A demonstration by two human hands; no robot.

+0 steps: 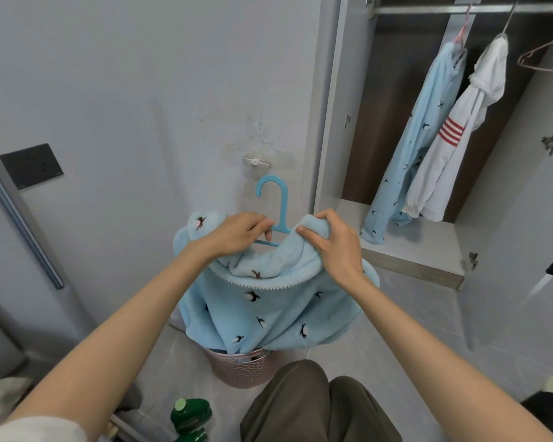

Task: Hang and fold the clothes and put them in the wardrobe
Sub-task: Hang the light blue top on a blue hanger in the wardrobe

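In the head view we hold up one blue fleece top (262, 311) between two hands. Our left hand (237, 232) pinches the one blue hanger (273, 202) at the base of its hook, fingers curled. Our right hand (336, 247) clenches a fold of the top's collar just right of that hook. Straight below the grip stands one pink basket (240, 370). Up and right of the grip, the open wardrobe (412, 247) holds one blue garment (425, 132), one white garment (454, 145) and one bare pink hanger (543, 57).
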